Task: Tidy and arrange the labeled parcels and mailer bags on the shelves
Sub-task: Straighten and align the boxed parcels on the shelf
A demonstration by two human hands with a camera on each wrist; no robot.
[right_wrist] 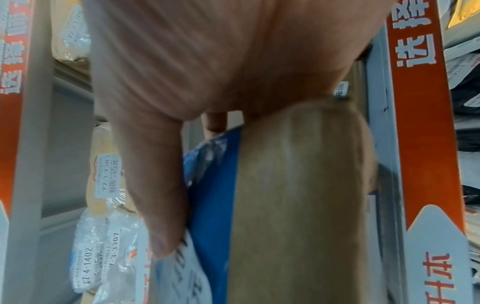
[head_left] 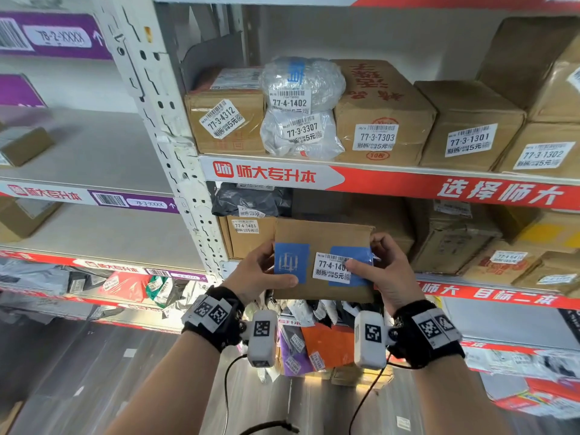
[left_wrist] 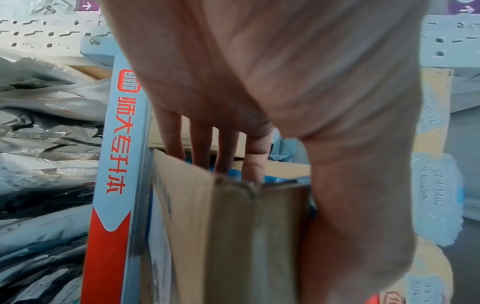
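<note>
Fingers (left_wrist: 202, 144) of the left hand (head_left: 257, 271) wrap behind the flat brown cardboard parcel with blue tape patches (head_left: 323, 237), thumb on its front. The right hand (head_left: 386, 271) grips the right edge, thumb on the white label (head_left: 331, 266). The parcel is held upright before the red-edged metal shelf (head_left: 470, 193) of boxes.

The head view looks forward and slightly up from close before the shelves (head_left: 408, 180), taking in both forearms and the flat cardboard parcel (head_left: 323, 243) held before them. The left wrist view sits tight under the left hand (left_wrist: 233, 82), looking along its fingers (left_wrist: 200, 144) at the parcel's edge, the shelf rail turned upright. The right wrist view looks likewise past the right hand (right_wrist: 207, 61); all three share the parcel and the red-and-white rail.
</note>
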